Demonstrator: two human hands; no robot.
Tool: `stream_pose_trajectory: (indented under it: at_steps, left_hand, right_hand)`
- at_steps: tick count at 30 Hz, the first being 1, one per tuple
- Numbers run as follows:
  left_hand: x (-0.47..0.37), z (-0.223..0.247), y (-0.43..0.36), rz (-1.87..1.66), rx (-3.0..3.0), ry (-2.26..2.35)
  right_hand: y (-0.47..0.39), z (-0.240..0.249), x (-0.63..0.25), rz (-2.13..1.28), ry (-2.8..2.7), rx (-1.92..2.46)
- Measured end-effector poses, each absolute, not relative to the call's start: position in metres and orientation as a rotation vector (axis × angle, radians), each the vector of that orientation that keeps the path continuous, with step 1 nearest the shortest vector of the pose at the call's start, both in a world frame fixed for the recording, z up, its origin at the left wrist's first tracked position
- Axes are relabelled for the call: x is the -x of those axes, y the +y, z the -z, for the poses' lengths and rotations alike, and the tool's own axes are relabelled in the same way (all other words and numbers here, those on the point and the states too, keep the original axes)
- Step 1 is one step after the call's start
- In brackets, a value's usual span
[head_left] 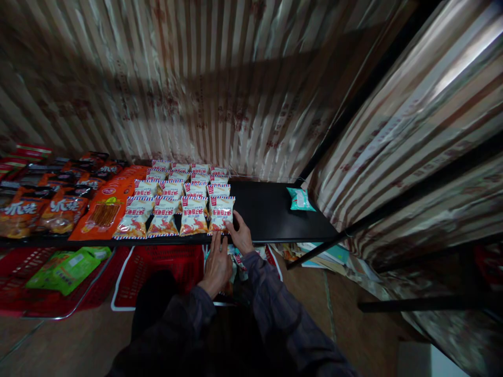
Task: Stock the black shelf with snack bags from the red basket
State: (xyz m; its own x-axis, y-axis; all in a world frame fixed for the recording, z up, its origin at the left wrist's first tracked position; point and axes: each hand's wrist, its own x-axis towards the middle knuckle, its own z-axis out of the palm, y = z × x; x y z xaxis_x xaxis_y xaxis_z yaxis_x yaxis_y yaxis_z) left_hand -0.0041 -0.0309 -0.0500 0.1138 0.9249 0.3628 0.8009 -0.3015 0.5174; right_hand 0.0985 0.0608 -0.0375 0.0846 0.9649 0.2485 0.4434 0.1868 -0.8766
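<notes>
White snack bag sits at the right end of the front row, our right grip touching its lower right corner; we cannot tell whether it pinches the bag. Our left grip is unclosed, its fingers stretched toward the bag's bottom edge. Beside and behind are matching bags on the black shelf. Farther left we see an orange packet; rightward, a teal packet lies apart. Below is a red basket.

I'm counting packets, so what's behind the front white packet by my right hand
Behind that front packet, the tops of matching packets show; their lower parts are covered.
</notes>
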Motion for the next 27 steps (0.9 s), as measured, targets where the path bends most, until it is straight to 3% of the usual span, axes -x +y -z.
stream_pose_trajectory:
  at_steps: [12,27]
  left_hand:
    - [0.019,0.028,-0.024,-1.146,-2.267,1.802]
    - [0.028,0.030,-0.008,-1.021,-2.360,1.858]
  right_hand:
    - [0.087,0.038,-0.095,-0.728,-1.401,1.376]
    - [0.080,0.033,-0.087,-0.732,-1.407,1.443]
